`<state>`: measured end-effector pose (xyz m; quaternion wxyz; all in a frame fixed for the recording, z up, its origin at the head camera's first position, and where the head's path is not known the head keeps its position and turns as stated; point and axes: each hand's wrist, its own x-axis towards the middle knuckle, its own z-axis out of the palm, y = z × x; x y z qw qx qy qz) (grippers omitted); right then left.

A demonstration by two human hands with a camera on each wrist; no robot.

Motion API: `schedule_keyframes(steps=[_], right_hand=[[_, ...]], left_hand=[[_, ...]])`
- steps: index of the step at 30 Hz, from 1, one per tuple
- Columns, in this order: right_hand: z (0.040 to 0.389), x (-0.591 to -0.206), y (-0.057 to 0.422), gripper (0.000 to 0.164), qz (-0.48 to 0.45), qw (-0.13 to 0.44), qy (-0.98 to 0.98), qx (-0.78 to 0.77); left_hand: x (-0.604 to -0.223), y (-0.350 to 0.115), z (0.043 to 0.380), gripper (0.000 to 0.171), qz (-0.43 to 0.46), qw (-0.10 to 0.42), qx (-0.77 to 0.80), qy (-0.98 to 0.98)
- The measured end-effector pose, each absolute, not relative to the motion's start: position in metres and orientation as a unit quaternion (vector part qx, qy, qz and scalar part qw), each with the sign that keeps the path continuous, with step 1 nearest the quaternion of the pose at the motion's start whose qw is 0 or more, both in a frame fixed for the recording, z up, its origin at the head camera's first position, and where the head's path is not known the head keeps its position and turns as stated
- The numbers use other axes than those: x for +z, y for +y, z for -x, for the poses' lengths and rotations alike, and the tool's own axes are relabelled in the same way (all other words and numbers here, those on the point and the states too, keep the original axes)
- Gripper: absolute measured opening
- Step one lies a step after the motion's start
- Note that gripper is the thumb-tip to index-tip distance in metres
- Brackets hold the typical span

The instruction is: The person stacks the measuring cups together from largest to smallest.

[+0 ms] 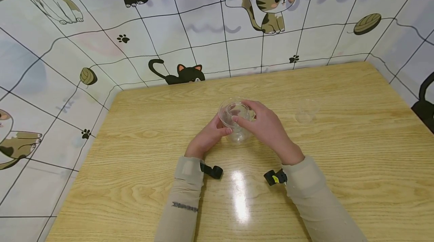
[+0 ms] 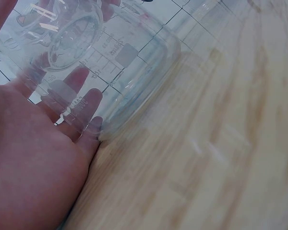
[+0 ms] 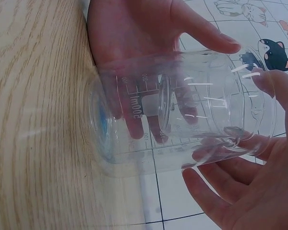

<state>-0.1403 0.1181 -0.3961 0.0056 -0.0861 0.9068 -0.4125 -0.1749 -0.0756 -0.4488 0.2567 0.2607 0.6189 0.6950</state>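
Observation:
A clear glass beaker (image 3: 139, 105), printed with a scale and 500ml, stands upright on the table. My left hand (image 1: 210, 134) curls round its side, the fingers (image 2: 91, 100) showing through the glass. A smaller clear glass vessel (image 3: 201, 103) sits inside the beaker's upper part, its base well above the beaker's bottom. With thumb and fingers, my right hand (image 1: 266, 123) pinches this smaller vessel near its rim, at the beaker's mouth. Its thumb (image 3: 269, 81) lies at the near side of the opening.
Another small clear glass or plastic item (image 1: 306, 110) stands to the right on the wooden table (image 1: 135, 181). Walls with tile lines and cat drawings (image 1: 210, 31) close off the back and sides. A black camera sits on each wrist.

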Motion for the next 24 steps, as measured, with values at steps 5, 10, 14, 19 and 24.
schedule_keyframes(steps=[5, 10, 14, 19, 24], right_hand=[[0.1404, -0.3961, 0.1181, 0.074, 0.087, 0.006, 0.906, -0.415], [0.1402, -0.3955, 0.1184, 0.074, 0.093, 0.006, 0.903, -0.418], [0.1399, -0.3958, 0.1185, 0.075, 0.095, 0.009, 0.903, -0.420], [0.1410, -0.3970, 0.1183, 0.076, 0.094, 0.009, 0.903, -0.420], [0.1418, -0.3970, 0.1180, 0.075, 0.090, 0.007, 0.904, -0.417]], left_hand=[[-0.4498, -0.0752, 0.1751, 0.068, -0.264, 0.251, 0.697, 0.618], [-0.4508, -0.0741, 0.1762, 0.071, -0.268, 0.244, 0.702, 0.613], [-0.4515, -0.0741, 0.1763, 0.070, -0.267, 0.243, 0.701, 0.615], [-0.4515, -0.0745, 0.1757, 0.070, -0.265, 0.244, 0.698, 0.619], [-0.4499, -0.0753, 0.1752, 0.070, -0.263, 0.246, 0.698, 0.619]])
